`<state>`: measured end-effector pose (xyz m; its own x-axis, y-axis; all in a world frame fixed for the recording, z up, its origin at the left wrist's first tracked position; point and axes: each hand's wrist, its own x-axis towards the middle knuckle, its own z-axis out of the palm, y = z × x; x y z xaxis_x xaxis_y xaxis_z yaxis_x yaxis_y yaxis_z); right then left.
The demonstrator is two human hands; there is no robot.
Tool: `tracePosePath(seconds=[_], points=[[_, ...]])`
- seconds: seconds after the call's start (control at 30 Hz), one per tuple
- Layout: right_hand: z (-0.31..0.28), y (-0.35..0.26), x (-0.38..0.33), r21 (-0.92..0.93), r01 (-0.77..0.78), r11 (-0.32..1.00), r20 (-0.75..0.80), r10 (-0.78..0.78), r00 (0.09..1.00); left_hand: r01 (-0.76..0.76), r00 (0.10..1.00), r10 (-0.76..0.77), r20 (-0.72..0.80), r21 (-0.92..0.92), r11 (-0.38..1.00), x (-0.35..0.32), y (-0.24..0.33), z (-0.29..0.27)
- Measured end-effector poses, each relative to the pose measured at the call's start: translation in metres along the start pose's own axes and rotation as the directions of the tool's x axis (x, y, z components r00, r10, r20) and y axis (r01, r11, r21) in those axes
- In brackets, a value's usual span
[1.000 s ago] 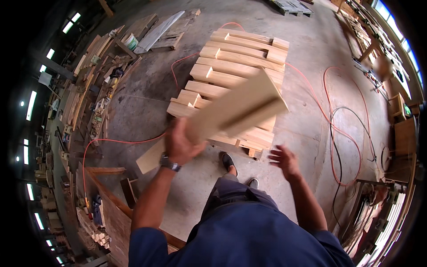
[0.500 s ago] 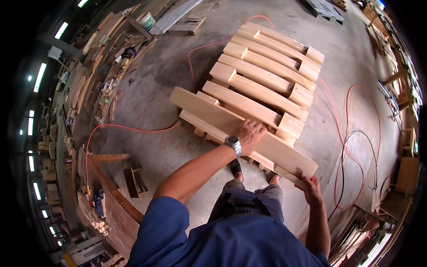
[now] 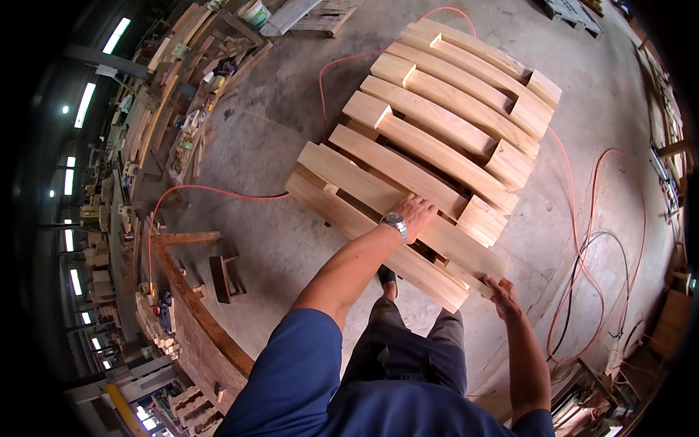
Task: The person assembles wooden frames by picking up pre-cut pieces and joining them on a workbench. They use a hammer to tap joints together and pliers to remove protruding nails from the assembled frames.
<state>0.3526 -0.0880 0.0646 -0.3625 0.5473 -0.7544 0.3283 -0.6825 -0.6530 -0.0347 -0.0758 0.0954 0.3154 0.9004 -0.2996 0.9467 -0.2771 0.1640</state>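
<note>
A long, pale wooden board lies level at the near part of a stack of similar boards, several of which have shorter block-like ends set against them. My left hand, with a metal watch on its wrist, grips the board near its middle, fingers curled over the far edge. At the board's right end, my right hand is closed around the near corner, its fingertips partly hidden. Closest to me, another board runs parallel, with a narrow gap between the two. What supports the stack is mostly hidden.
An orange hose runs across the concrete floor on the left, and more hose coils at right. Timber piles line the left side. A small wooden piece stands by a brown beam. A dark pallet lies far right.
The held board has moved away from me and down onto the stack, uncovering the nearest board. Both hands have gone with it and keep their grip. My view has shifted slightly.
</note>
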Motion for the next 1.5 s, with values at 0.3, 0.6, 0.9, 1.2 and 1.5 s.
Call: tracePosePath(seconds=[0.3,0.6,0.9,1.2,1.5], points=[[0.013,0.002,0.035,-0.214,-0.077,0.974,-0.069,0.063,0.996,0.041,0.995,-0.039,0.091,-0.017,0.999,0.020,-0.012,0.037],[0.012,0.010,0.041,-0.248,-0.082,0.965,-0.152,0.045,0.987,0.036,0.999,-0.035,0.035,-0.021,0.999,0.019,-0.009,0.054],[0.017,0.010,0.044,-0.289,-0.101,0.952,-0.176,0.050,0.983,0.129,0.977,-0.130,0.168,0.018,0.991,0.017,0.002,0.043],[-0.007,0.050,0.017,0.122,-0.086,0.989,-0.237,0.114,0.965,0.075,0.994,-0.077,0.082,0.029,0.997,0.011,0.027,0.045],[-0.083,0.217,-0.105,0.107,-0.469,0.877,-0.278,0.479,0.833,0.104,0.993,-0.107,0.042,0.073,0.992,0.032,0.053,0.059]])
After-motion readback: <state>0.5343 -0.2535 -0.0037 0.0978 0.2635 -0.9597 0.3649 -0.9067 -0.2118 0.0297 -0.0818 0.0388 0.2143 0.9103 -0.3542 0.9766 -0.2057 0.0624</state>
